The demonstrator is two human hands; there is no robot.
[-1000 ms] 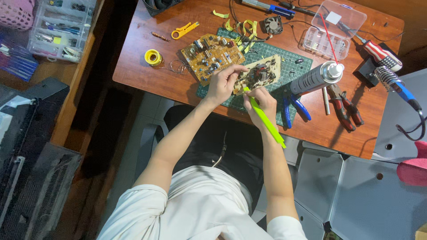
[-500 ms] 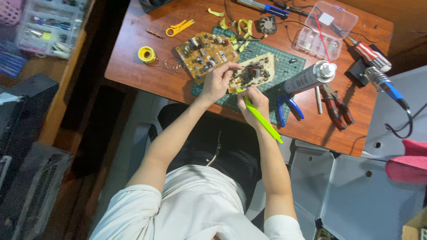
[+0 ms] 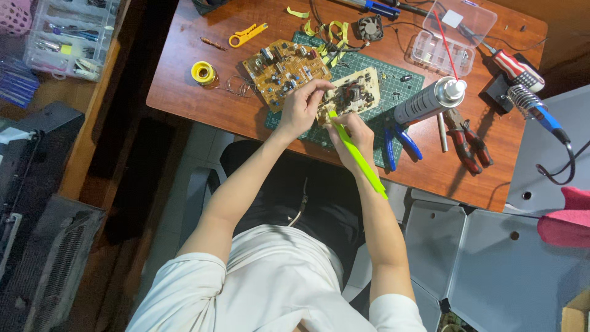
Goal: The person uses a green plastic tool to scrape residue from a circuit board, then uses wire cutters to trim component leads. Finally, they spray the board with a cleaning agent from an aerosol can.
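Both my forearms reach forward from the chair to the near edge of the wooden table (image 3: 184, 92), elbows bent, wrists close together. My left hand (image 3: 301, 110) curls over the near-left corner of the small pale circuit board (image 3: 356, 92), fingers bent and pinching its edge; the board sits tilted on the green cutting mat (image 3: 399, 86). My right hand (image 3: 351, 138) is closed around a long lime-green tool (image 3: 359, 161), its tip touching the board's near edge, its tail slanting back over my forearm.

A larger tan circuit board (image 3: 283, 71) lies just left of my left hand. A silver spray can (image 3: 427, 101) with a white cap lies right of the board. A yellow spool (image 3: 203, 72) sits far left. Clear compartment box (image 3: 452, 34) at far right edge.
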